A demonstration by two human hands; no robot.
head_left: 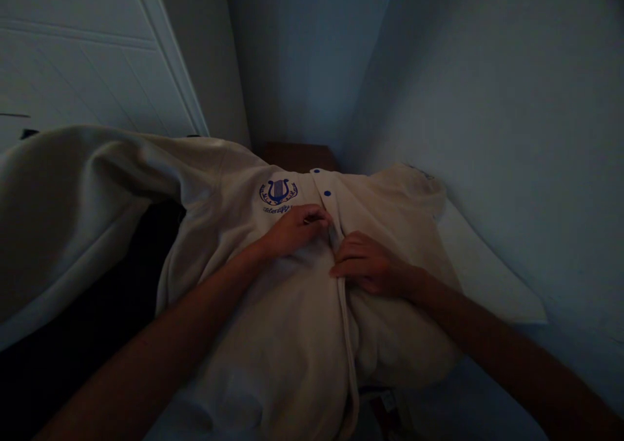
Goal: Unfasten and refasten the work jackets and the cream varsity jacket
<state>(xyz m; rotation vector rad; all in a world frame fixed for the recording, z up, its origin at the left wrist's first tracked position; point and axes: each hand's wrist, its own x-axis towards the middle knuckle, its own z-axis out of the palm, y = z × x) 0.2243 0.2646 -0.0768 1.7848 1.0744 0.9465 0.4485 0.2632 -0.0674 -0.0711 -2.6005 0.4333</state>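
A cream snap-button jacket lies spread out below me, with a blue lyre emblem on its chest. Two blue snap buttons show near the top of its front placket. My left hand is closed on the placket edge just below them, its fingertips pinching the cloth. Lower and to the right, my right hand grips the other side of the same edge with curled fingers. The cloth between both hands is partly covered by the fingers. Below them the front edges hang slightly apart.
A white panelled door or cabinet stands at the back left. Pale walls meet in a corner behind the jacket, with a brown object low in it. A white board-like surface juts out at right. Dark cloth lies under the sleeve.
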